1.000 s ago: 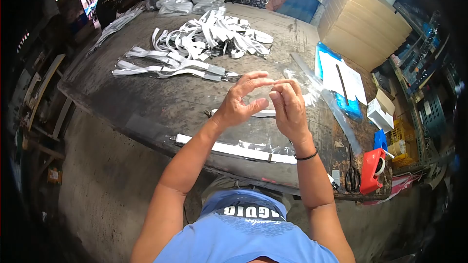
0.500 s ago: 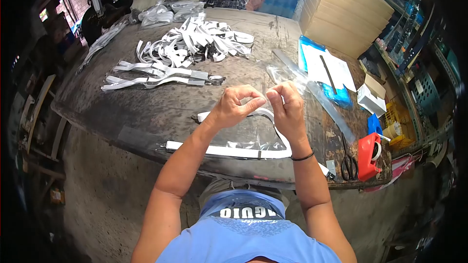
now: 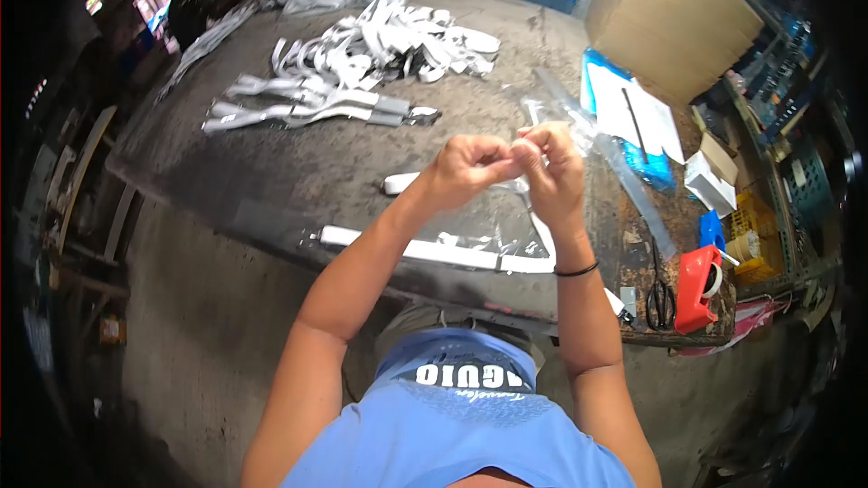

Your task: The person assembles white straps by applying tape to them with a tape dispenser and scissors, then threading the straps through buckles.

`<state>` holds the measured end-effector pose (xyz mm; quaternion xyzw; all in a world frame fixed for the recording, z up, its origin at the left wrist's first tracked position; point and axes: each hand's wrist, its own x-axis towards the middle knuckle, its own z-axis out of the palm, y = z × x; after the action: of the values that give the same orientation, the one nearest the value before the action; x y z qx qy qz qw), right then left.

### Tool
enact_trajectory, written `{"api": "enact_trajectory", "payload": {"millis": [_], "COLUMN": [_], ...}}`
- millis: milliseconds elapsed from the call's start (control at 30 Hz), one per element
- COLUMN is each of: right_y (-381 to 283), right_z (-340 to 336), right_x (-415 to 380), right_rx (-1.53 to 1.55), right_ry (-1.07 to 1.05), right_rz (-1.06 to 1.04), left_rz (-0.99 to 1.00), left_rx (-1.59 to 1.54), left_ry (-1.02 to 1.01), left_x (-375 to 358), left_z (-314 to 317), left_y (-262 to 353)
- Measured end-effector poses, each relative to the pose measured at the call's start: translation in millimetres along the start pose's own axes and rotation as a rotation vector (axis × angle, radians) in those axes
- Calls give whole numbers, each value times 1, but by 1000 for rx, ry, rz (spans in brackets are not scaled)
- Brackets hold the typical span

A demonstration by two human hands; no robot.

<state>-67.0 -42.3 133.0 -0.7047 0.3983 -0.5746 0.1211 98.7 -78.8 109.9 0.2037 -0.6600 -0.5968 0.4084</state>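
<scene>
My left hand and my right hand meet fingertip to fingertip above the table. Both are pinched closed, and whatever lies between the fingers is too small or hidden to make out. Below them a white strap lies bent on the dark table, partly covered by my arms. A clear plastic bag rests along the strap's lower length. Behind my hands is more clear plastic. Further left, several grey-white straps lie flat side by side, their buckles pointing right.
A heap of white straps sits at the back. On the right are a cardboard box, white paper, a small white box, black scissors and a red tape dispenser. Shelving stands beyond the table's right edge.
My hands have come together, closing the small gap between their fingertips. The whole view has shifted, so the table and its contents appear further right and mostly higher.
</scene>
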Motion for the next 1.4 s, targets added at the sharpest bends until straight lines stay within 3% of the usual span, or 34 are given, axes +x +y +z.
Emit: {"api": "enact_trajectory", "payload": {"millis": [67,167,233,300,400,433,500,533,633,700,833,900,967,1067,1400], "right_y": [-7,-15,-6,9,51,64,76,72,63,70,68,43,28,1,-7], "right_z": [8,21,35,51,87,100,132,145,180,188,164,128,98,56,18], "right_x": [4,17,20,25,18,13,1,-3,-24,-36,-34,-15,-4,13,6], "right_rx": [59,20,197,182,29,-128,-238,-340,-620,-611,-321,-46,9,-68,-61], "right_ry": [-23,-63,-3,8,-134,-239,-429,-523,-803,-818,-656,-431,-298,-261,-253], "right_rz": [111,11,157,232,130,33,45,48,70,-40,-16,-16,120,110,-87], "left_rz": [35,95,132,287,561,595,765,767,736,600,120,-34,-24,-55,-35], "left_rx": [-28,-46,66,237,291,365,375,384,659,689,620,503,325,273,376], "left_ry": [43,97,240,493,851,1044,1235,1235,967,788,572,493,396,339,201], "left_x": [-2,-10,-20,-32,-49,-61,-79,-83,-91,-87,-85,-83,-77,-65,-53], "left_z": [-8,-32,-58,-89,-197,-213,-236,-237,-216,-193,-159,-140,-129,-105,-67], "left_y": [-6,0,22,58,99,128,171,180,185,154,77,52,26,14,19]}}
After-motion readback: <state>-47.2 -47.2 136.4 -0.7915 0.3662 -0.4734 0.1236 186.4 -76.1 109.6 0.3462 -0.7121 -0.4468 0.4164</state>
